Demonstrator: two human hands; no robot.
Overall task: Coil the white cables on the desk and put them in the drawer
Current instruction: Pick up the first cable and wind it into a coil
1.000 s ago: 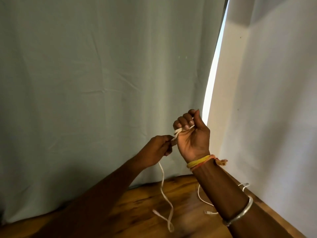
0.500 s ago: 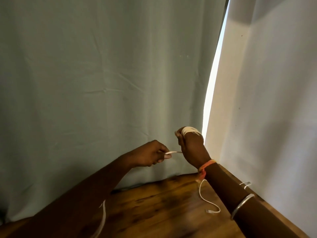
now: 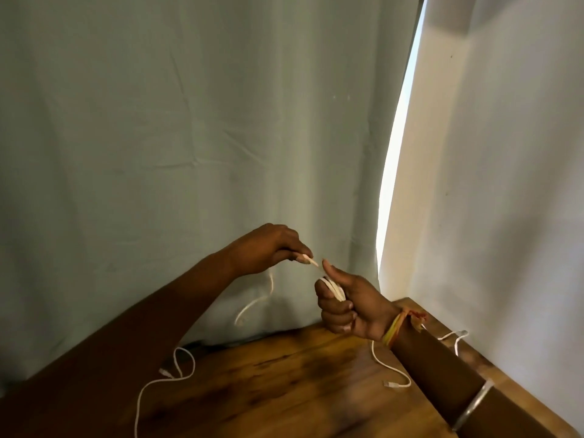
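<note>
My right hand (image 3: 350,306) is held up above the wooden desk (image 3: 284,384), fingers curled, with several turns of a white cable (image 3: 333,287) wound round them. My left hand (image 3: 268,248) pinches the same cable just left of the right thumb. A blurred length of it swings below the left hand in front of the curtain. A second white cable (image 3: 158,382) lies on the desk under my left forearm. A third white cable (image 3: 392,373) lies on the desk beside my right wrist, its plug end showing. No drawer is in view.
A pale green curtain (image 3: 189,153) hangs right behind the desk. A white wall (image 3: 505,184) borders the desk on the right, with a bright gap between the two. A short white cable piece (image 3: 455,338) lies at the wall's foot.
My right hand has turned palm up and dropped lower, with the cable turns now on its fingers. My left hand rose and its cable tail swings free. The view tilted down, showing more desk.
</note>
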